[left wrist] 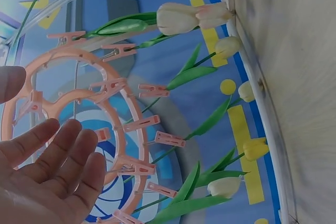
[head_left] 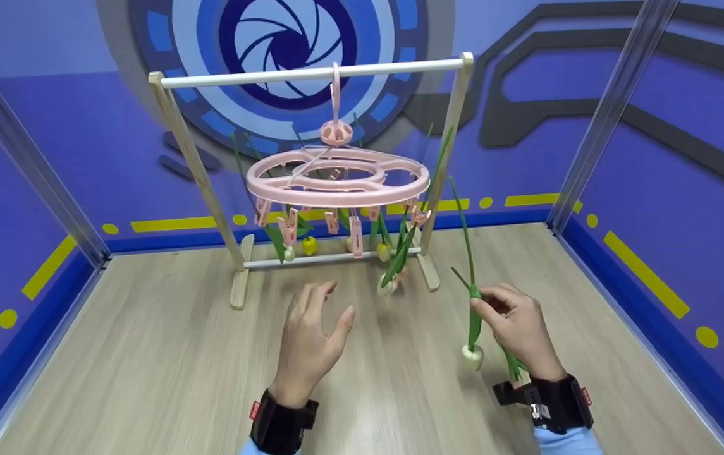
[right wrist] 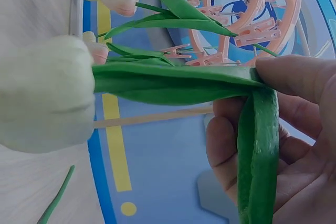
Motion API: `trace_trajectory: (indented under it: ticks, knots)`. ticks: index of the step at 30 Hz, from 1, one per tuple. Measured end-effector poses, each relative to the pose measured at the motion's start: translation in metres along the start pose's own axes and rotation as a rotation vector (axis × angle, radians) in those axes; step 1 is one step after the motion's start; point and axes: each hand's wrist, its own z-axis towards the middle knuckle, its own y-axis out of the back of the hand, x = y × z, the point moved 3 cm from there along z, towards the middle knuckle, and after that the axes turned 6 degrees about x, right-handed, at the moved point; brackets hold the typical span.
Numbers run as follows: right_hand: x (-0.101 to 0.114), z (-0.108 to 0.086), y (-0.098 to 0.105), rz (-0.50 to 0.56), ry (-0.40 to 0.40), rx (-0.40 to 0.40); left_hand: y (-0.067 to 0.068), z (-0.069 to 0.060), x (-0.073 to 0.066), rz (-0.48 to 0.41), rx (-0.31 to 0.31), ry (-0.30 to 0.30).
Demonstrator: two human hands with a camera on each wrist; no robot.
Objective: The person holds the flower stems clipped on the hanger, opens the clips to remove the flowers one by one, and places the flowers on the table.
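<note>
The right hand [head_left: 516,322] pinches the green stem of a white tulip [head_left: 473,357] between thumb and fingers; its bloom hangs down and its stem points up. In the right wrist view the bloom [right wrist: 47,95] is large at the left, with a leaf bent by the fingers. The left hand [head_left: 312,341] is held up with fingers loosely bent and nothing in it, below a pink clip hanger [head_left: 336,197]. Several tulips hang bloom-down from the hanger's clips, among them a yellow one [left wrist: 256,149] and a white one [left wrist: 224,187] in the left wrist view.
A wooden stand [head_left: 194,158] with a white top rail [head_left: 248,77] carries the hanger; its feet rest on the wood-grain table [head_left: 165,366]. More green leaves [head_left: 513,366] show beside the right wrist. Blue patterned panels surround the table at the back and sides.
</note>
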Motion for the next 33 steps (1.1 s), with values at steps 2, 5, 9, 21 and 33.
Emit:
trace_trajectory:
  ticks: [2,5,9,21,33]
  knots:
    - [-0.001,0.000,0.000,-0.014,-0.020,0.009,-0.003,-0.003,-0.002,0.022,0.011,-0.001]
    - [-0.004,0.000,0.001,-0.043,-0.070,0.036,-0.009,-0.006,-0.005,0.043,0.039,0.001]
    - [-0.009,-0.001,0.000,-0.085,-0.148,0.102,-0.014,-0.007,-0.009,0.065,0.071,-0.006]
    - [-0.027,0.000,-0.002,-0.105,-0.310,0.209,-0.027,-0.011,-0.014,0.107,0.142,-0.009]
    - [-0.044,-0.003,-0.015,-0.071,-0.415,0.317,-0.041,-0.017,-0.020,0.133,0.208,-0.008]
